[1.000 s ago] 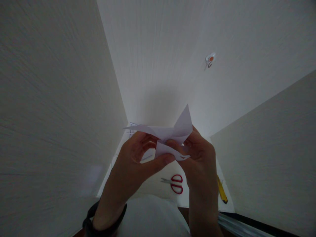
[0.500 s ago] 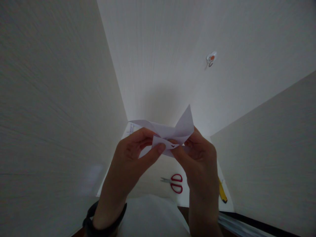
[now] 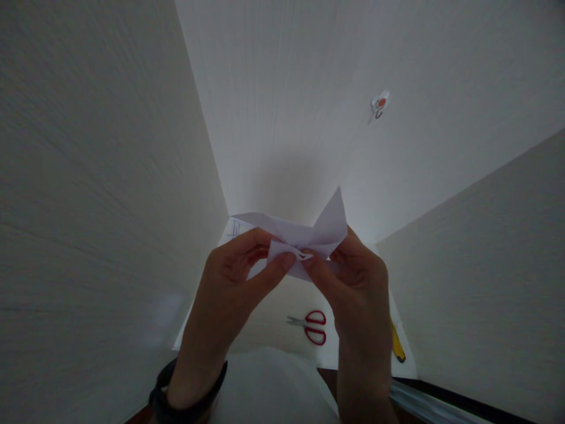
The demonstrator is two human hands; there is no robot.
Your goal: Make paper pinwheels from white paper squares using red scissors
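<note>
You're pinching the folded white paper (image 3: pixel 304 238) with your left hand (image 3: pixel 233 277) and right hand (image 3: pixel 357 280), fingers closed on its middle. Red scissors (image 3: pixel 314 327) are lying below on the counter (image 3: pixel 273 321) (yellow cutter (image 3: pixel 397 344) just beside your right wrist).

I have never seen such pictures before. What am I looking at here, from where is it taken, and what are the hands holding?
There is no machine here. A camera worn on a person's head looks forward and down at their own bare hands. The left hand and the right hand pinch a folded white paper, held up in the air between them. Below, on a white surface, lie red-handled scissors and a yellow tool, partly hidden by the right wrist. White walls stand on both sides, and a small hook is stuck on the far wall.
</note>
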